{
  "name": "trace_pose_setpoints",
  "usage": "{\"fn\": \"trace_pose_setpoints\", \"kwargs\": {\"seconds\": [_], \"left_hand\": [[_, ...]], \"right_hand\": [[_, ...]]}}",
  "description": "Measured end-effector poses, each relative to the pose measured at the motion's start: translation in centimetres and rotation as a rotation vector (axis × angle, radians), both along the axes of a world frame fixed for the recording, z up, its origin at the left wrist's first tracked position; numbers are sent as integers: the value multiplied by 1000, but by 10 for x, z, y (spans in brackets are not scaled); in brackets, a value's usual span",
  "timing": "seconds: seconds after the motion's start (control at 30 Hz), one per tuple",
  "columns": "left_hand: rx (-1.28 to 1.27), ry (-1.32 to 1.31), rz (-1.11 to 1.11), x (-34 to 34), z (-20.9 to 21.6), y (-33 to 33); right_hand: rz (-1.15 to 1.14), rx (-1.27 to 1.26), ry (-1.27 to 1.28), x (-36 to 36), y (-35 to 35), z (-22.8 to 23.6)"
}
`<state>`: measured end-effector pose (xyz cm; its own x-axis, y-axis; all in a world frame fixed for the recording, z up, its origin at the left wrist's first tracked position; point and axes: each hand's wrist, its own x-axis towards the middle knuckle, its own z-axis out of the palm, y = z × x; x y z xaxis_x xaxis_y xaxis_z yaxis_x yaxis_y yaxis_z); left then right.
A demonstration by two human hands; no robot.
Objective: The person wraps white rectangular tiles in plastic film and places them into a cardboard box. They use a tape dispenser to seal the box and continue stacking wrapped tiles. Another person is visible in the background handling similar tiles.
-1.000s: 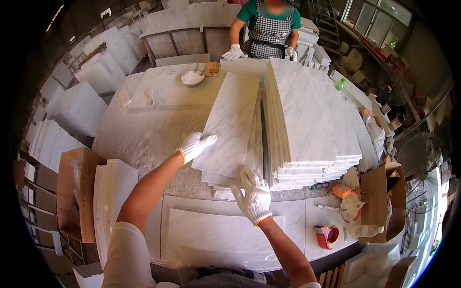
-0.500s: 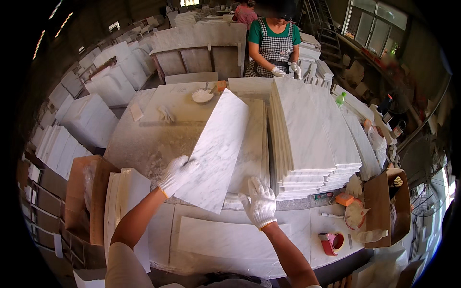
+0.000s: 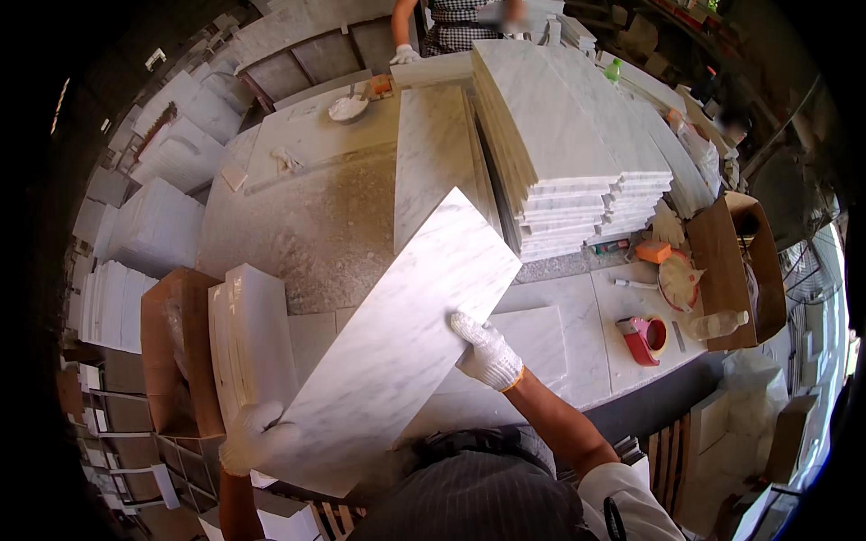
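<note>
A long white marble slab (image 3: 397, 334) with grey veining is held tilted between both my gloved hands. My left hand (image 3: 257, 440), blurred a little, grips its near left end, with the thumb on the top face. My right hand (image 3: 487, 350) is closed on the slab's right edge, thumb on top and the other fingers hidden underneath. The far corner of the slab rises over the dusty table. Beneath its right side, another flat marble piece (image 3: 532, 335) lies on the near bench top.
Stacked marble slabs (image 3: 577, 117) stand at the far right, beside a flat slab (image 3: 428, 153). A red tape dispenser (image 3: 641, 341), a plastic bottle (image 3: 719, 325) and a cardboard box (image 3: 735, 270) sit at right. Left are upright slabs (image 3: 257, 325) and another box (image 3: 176, 352). A co-worker's gloved hand (image 3: 405, 55) rests across the table.
The slab has come nearer to me and turned, its near end swinging left. My right hand, open and off the slab before, now grips its edge. My view has tipped down.
</note>
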<state>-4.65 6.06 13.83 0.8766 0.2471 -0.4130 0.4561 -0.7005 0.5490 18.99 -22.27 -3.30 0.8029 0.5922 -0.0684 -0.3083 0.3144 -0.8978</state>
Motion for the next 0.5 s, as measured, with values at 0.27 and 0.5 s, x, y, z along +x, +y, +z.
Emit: {"fn": "trace_pose_setpoints", "kwargs": {"seconds": [0.27,0.5], "left_hand": [[-417,272,-8,37,-59,20],[-847,-65,539,43,-185,16]], "right_hand": [[-2,66,2,-87,-122,-54],[-270,32,1029,-123,-145,-112]]}}
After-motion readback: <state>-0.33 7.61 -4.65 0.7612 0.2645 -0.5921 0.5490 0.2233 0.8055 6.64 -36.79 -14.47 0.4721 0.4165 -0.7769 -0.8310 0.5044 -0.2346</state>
